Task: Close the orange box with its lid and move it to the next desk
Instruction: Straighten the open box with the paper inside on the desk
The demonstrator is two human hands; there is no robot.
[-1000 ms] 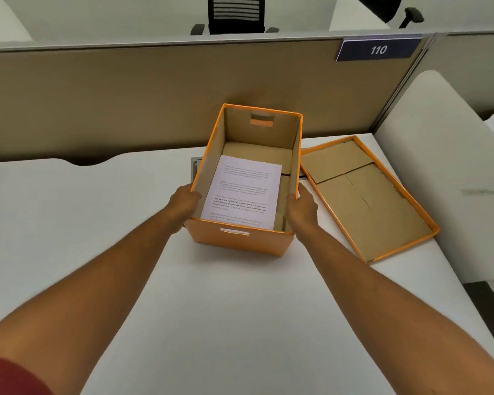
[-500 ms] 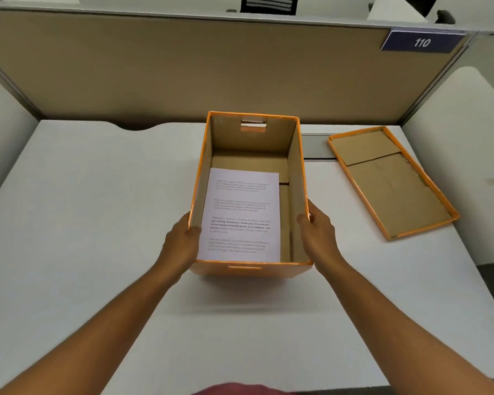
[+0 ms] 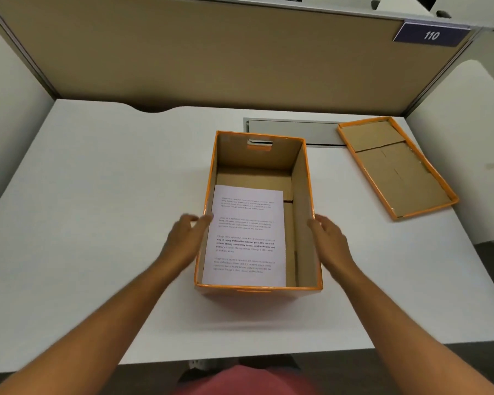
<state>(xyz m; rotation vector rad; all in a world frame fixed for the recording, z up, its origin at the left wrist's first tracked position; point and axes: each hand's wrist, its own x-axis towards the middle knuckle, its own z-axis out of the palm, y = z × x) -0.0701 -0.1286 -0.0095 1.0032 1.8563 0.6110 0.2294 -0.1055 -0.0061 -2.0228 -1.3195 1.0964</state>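
The orange box (image 3: 257, 289) stands open in the middle of the white desk (image 3: 97, 181), with a printed sheet of paper (image 3: 248, 238) lying flat on its floor. Its orange lid (image 3: 397, 169) lies upside down on the desk at the back right, apart from the box. My left hand (image 3: 186, 238) is blurred just beside the box's left wall, fingers spread, thumb near the rim. My right hand (image 3: 330, 240) lies along the right wall with its fingers apart and fingertips at the rim. Neither hand grips anything.
A grey cable cover (image 3: 294, 132) is set into the desk behind the box. A tan partition (image 3: 211, 58) with a "110" sign (image 3: 431, 35) closes the back. White side dividers stand at the left (image 3: 6, 81) and right (image 3: 468, 138).
The box has been pulled toward me, away from the lid, and set down. Both hands have loosened from its sides and opened; the left one is moving off.
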